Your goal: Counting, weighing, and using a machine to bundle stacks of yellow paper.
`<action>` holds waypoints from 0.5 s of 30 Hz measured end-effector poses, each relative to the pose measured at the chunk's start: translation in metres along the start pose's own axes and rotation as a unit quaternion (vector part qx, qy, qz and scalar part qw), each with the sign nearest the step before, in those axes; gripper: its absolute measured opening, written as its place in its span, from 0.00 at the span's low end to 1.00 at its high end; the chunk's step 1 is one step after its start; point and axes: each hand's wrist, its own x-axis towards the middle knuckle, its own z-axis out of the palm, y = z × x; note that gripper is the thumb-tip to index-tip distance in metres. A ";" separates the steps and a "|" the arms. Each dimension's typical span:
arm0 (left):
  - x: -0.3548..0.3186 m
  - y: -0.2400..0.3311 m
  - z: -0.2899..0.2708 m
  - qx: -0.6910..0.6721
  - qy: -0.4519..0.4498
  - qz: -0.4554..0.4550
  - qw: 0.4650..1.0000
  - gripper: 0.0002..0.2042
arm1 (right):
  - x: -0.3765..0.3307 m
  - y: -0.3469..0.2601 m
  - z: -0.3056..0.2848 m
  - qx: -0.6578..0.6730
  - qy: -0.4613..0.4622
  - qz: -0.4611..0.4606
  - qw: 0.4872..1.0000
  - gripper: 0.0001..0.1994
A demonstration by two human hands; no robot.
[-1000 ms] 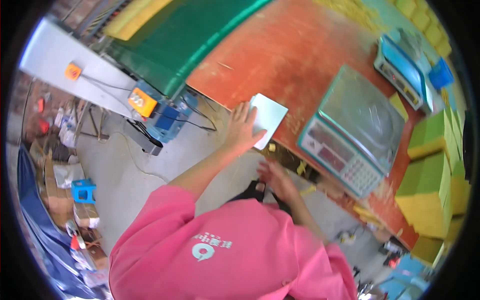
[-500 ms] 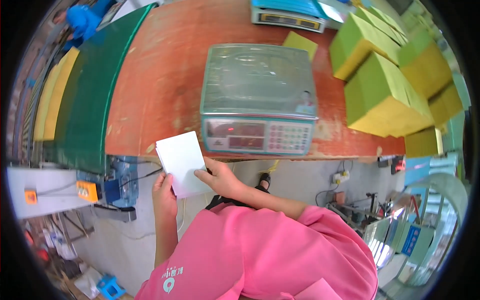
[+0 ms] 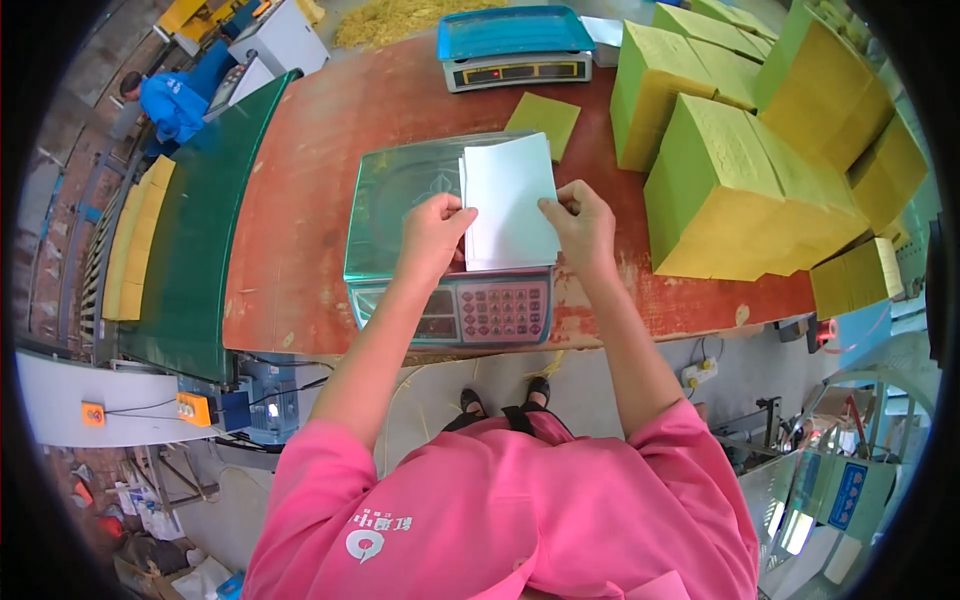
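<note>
A small stack of white paper sheets [image 3: 510, 205] is held up between my hands, above the right part of a digital weighing scale [image 3: 395, 215]. My left hand [image 3: 435, 232] pinches the stack's left edge, thumb on top. At its right edge my right hand [image 3: 582, 228] grips with thumb and bent fingers. The sheets hide part of the scale's plate. The scale's keypad [image 3: 500, 311] shows below the paper.
On the red tabletop [image 3: 300, 200], a second scale with a blue tray [image 3: 515, 35] stands at the back. A yellow-green sheet [image 3: 545, 120] lies before it. Tall yellow-green paper stacks [image 3: 740, 190] fill the right. A green belt [image 3: 215, 230] runs along the left; a person in blue [image 3: 170, 105] is beyond.
Both hands have carried the white sheets up and right, from the table's front edge to over the scale. My right hand has shifted to the stack's right edge. The view has turned too.
</note>
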 end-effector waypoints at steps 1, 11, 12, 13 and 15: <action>0.001 -0.001 0.004 0.056 0.024 0.009 0.998 0.08 | 0.006 0.002 -0.002 -0.029 -0.007 0.002 1.000 0.08; -0.019 0.006 0.024 0.383 0.117 0.137 0.906 0.15 | 0.014 0.021 -0.012 -0.115 0.016 -0.022 0.993 0.11; -0.023 0.009 0.030 0.398 0.149 0.262 0.866 0.14 | 0.014 0.020 -0.013 -0.118 0.020 -0.021 0.993 0.11; -0.027 0.010 0.033 0.407 0.183 0.380 0.810 0.14 | 0.012 0.019 -0.012 -0.118 0.024 -0.027 0.992 0.12; -0.028 0.008 0.040 0.402 0.137 0.381 0.821 0.13 | 0.009 0.016 -0.009 -0.122 0.029 -0.034 0.992 0.12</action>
